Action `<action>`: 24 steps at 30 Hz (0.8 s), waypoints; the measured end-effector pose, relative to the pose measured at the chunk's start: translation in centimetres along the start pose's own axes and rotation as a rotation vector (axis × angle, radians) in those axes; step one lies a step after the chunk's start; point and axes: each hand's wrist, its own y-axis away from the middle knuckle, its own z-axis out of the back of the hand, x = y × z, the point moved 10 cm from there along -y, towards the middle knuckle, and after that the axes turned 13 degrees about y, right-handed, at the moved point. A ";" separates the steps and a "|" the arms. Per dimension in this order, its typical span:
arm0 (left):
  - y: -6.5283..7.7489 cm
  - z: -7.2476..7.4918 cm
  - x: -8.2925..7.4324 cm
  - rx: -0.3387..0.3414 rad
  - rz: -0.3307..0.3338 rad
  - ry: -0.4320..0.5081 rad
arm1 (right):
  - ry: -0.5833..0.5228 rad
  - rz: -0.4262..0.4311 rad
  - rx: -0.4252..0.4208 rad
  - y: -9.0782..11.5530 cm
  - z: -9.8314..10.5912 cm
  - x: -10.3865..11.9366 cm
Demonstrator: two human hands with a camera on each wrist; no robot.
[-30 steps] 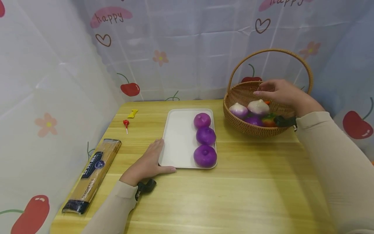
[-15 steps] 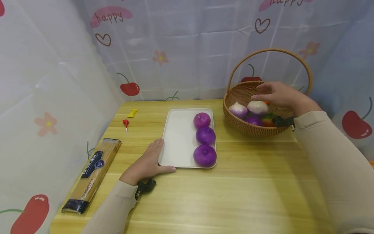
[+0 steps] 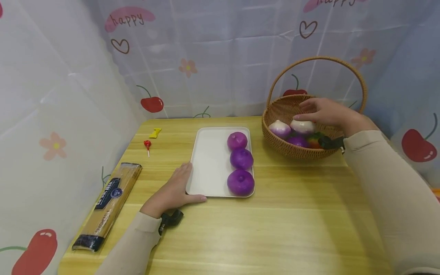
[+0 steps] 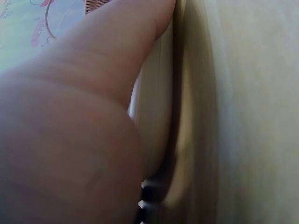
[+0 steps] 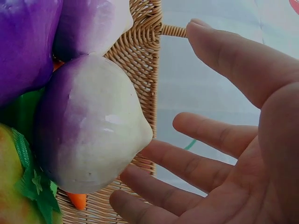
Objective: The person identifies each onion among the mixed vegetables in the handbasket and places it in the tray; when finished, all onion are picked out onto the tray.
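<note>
My left hand (image 3: 172, 193) rests at the near left corner of the white tray (image 3: 209, 164), fingers along its left side and thumb along the front edge. Three purple onions (image 3: 241, 159) stand in a row on the tray's right side. Over the wicker basket (image 3: 292, 152), my right hand (image 3: 328, 114) hovers with spread fingers just above a white-and-purple turnip (image 3: 303, 127). In the right wrist view, the fingertips lie near or behind that turnip (image 5: 100, 126); contact is unclear. A second turnip (image 3: 280, 129) sits left of it, with a purple vegetable (image 3: 298, 141) below.
A spaghetti pack (image 3: 108, 206) lies along the table's left edge. Behind it are a red lollipop (image 3: 147, 144) and a yellow wrapped candy (image 3: 155, 133). The tall basket handle (image 3: 321, 58) arches behind my right hand. A printed curtain (image 3: 220, 68) closes off the back.
My right hand has sunk slightly and shifted a little left toward the turnip in the basket. The left hand and the tray have stayed in place.
</note>
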 end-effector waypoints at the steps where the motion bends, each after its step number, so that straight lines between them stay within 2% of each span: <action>1: 0.0 0.0 0.0 0.000 0.001 -0.001 | 0.004 0.002 0.000 0.0 0.0 0.0; 6: 0.0 0.2 0.1 0.000 0.006 -0.006 | 0.024 0.003 0.004 -0.2 0.0 -0.1; 18: 0.1 0.1 0.1 0.005 0.000 -0.002 | -0.031 0.001 0.035 -0.2 -0.6 0.0; 24: 0.1 0.2 -0.2 0.001 -0.011 0.000 | -0.020 0.000 0.046 -0.2 -0.9 -0.2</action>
